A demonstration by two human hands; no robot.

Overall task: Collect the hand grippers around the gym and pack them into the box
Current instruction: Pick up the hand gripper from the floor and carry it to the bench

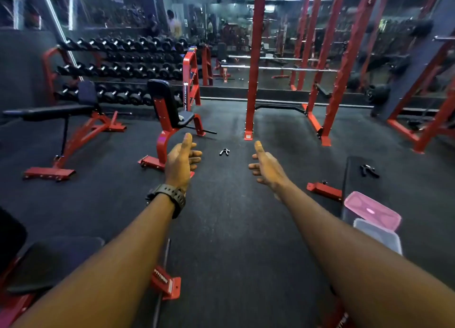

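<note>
Both arms reach forward, left grip [183, 159] and right grip [264, 165] seemingly loosely curled.

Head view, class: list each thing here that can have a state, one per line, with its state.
Left hand: empty, fingers loosely curled.
Right hand: empty, fingers relaxed.
Hand gripper on the floor: lying loose, not collected.
Hand gripper on the bench: lying loose, not collected.
Box: open.
Pink lid: off, beside the box.

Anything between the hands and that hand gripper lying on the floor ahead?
Nothing visible. The hand gripper lies on bare dark floor between the left hand and right hand, just beyond them. The red seat frame stands to its left, the red rack post beyond to its right, neither in the path.
</note>
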